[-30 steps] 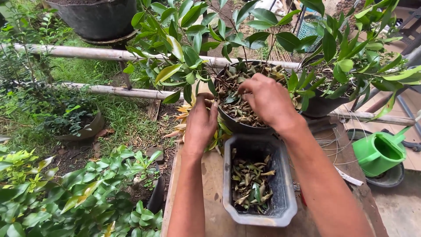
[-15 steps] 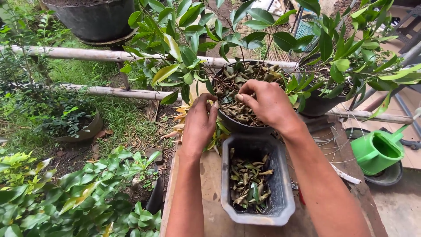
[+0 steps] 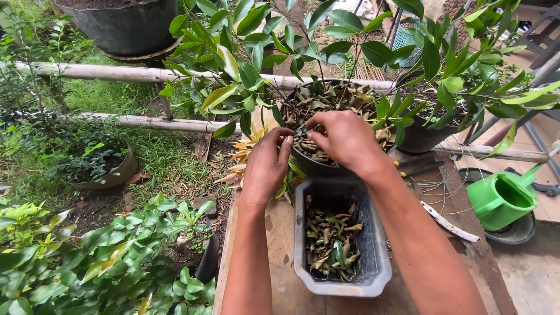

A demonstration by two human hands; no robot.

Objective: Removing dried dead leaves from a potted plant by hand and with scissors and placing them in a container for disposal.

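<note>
Two bare forearms, left hand [image 3: 266, 163] and right hand [image 3: 344, 140] (no sleeves, gloves).

A round black pot [image 3: 309, 166] stands upright at the desk's far edge, heaped with dry, curled brown leaves [image 3: 326, 102]. Just before it sits a grey rectangular planter [image 3: 373, 256], holding a shallower layer of similar leaves.

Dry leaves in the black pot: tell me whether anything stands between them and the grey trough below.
Nothing visible does. The right hand rests on the dry leaves in the black pot; the grey trough sits open directly beneath the pot's near rim. The left hand stays aside.
</note>
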